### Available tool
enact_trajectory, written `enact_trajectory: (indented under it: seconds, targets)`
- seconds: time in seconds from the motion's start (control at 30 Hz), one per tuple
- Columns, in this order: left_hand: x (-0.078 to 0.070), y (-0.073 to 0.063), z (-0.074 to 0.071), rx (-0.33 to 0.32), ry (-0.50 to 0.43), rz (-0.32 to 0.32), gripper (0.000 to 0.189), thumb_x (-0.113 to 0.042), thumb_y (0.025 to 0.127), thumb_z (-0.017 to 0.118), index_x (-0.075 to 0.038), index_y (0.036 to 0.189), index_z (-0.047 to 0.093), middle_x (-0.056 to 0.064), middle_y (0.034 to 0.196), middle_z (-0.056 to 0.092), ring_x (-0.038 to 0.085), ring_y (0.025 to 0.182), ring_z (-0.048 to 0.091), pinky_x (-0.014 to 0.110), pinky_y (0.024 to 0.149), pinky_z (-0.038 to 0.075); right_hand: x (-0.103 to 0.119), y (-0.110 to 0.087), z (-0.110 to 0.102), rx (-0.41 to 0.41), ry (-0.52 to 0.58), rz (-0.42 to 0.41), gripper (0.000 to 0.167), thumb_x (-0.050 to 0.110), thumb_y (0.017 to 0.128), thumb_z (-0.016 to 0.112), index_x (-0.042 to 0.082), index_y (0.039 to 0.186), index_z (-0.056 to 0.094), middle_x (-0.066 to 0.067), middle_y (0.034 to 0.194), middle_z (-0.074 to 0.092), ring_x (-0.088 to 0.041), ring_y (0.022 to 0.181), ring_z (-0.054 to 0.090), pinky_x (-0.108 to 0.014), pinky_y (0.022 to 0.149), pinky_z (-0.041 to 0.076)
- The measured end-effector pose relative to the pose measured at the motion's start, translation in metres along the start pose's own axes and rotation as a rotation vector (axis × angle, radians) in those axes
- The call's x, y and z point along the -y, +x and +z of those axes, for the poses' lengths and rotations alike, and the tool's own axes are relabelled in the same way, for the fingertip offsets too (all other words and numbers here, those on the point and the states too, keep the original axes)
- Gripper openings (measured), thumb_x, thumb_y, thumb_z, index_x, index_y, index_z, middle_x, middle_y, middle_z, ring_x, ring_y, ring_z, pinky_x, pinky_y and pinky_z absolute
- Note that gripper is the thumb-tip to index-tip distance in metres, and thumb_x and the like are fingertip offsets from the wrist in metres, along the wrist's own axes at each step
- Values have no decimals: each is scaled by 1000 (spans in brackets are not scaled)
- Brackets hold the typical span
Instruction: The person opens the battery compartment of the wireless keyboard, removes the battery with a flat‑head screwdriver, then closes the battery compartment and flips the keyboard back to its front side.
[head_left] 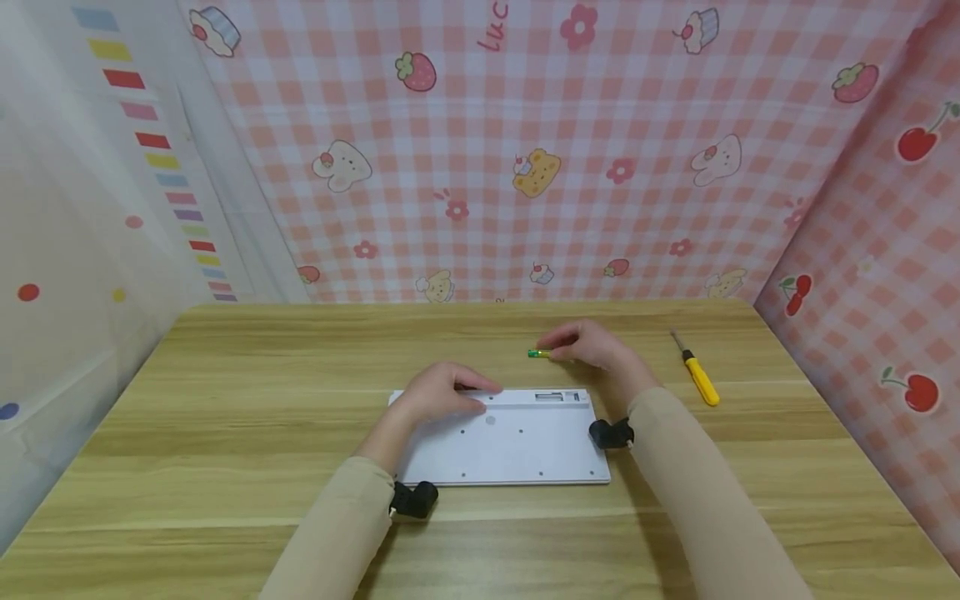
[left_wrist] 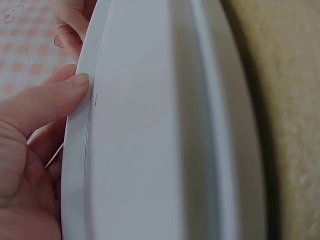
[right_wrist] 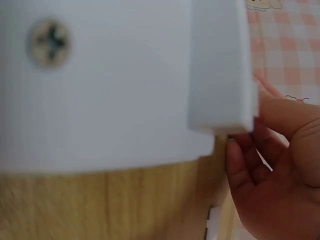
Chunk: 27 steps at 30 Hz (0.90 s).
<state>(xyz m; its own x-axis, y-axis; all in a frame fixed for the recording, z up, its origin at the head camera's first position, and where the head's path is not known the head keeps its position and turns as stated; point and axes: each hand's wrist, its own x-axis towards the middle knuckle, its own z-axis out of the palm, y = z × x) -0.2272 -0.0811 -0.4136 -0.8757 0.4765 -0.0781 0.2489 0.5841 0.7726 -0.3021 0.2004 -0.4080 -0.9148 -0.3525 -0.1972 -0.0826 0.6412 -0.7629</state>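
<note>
A white keyboard [head_left: 495, 450] lies underside up on the table, its raised back bar showing an open battery compartment [head_left: 551, 397]. My left hand [head_left: 438, 392] grips the back edge of that bar. In the left wrist view the thumb [left_wrist: 62, 97] presses on the edge while the fingers go behind it. Beyond the keyboard's back right part, my right hand [head_left: 592, 343] pinches a small green battery [head_left: 538, 353] close to the tabletop. The right wrist view has the right hand [right_wrist: 285, 155] partly behind the keyboard's corner [right_wrist: 220, 75], which hides the fingertips and the battery.
To the right lies a screwdriver [head_left: 701, 379] with a yellow handle, its tip toward the back. The wooden table [head_left: 247, 467] ends at a pink checked cloth [head_left: 480, 192] at the back. Black wrist cameras [head_left: 414, 500] sit on both sleeves.
</note>
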Motion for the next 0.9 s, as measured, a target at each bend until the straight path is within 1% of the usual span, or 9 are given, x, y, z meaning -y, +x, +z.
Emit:
enact_trajectory:
  seconds: [0.13,0.27,0.4,0.57,0.63,0.7,0.83,0.9]
  targets:
    - [-1,0,0,-1,-6,-4,31,-9,84,79,-22,112,77,-6,115,71,18,115,61,41,105,42,2,-9,-11,29,-33,-54,33,13,96,66,3,127,66,-15,130,62,-33,122,53,-48,106,40]
    - [-1,-1,1,-3,-12,-8,31,-8,84,79,-22,111,77,-6,115,71,18,115,61,41,105,42,3,-23,-24,39,-64,-104,39,17,97,66,1,132,62,-18,136,58,-35,128,50,-51,108,38]
    - [-1,0,1,-7,-12,-10,30,-8,84,79,-22,111,77,-6,115,71,18,115,61,41,105,43,-1,-40,-36,17,-77,-102,41,18,97,65,0,133,60,-19,136,58,-36,127,50,-52,106,40]
    - [0,0,2,-11,-10,-13,30,-9,84,79,-22,111,77,-6,115,71,18,115,62,41,104,43,-19,-56,-45,-18,-123,-105,40,14,96,67,-3,132,60,-21,131,60,-36,118,56,-50,99,46]
    - [0,0,2,-12,-12,-15,30,-9,84,79,-22,111,77,-6,115,71,18,114,62,41,104,43,-28,-59,-47,-28,-151,-136,40,12,95,67,-5,131,60,-23,129,61,-36,114,57,-50,96,47]
    - [0,0,2,-13,-12,-15,30,-9,84,79,-22,111,77,-5,115,71,18,114,62,40,104,44,-37,-62,-47,-41,-163,-159,39,11,94,68,-6,129,61,-24,127,62,-38,113,57,-52,96,46]
    - [0,-1,2,-16,-10,-14,29,-9,84,79,-22,111,78,-5,115,71,18,114,62,41,104,44,-51,-67,-46,-60,-122,-197,37,8,94,68,-9,127,61,-27,127,60,-43,119,54,-56,102,41]
    - [-1,-1,2,-16,-10,-13,29,-9,84,79,-22,110,78,-5,115,71,18,114,62,41,103,44,-55,-68,-46,-67,-107,-214,35,5,94,67,-10,125,62,-28,126,60,-44,119,53,-56,102,41]
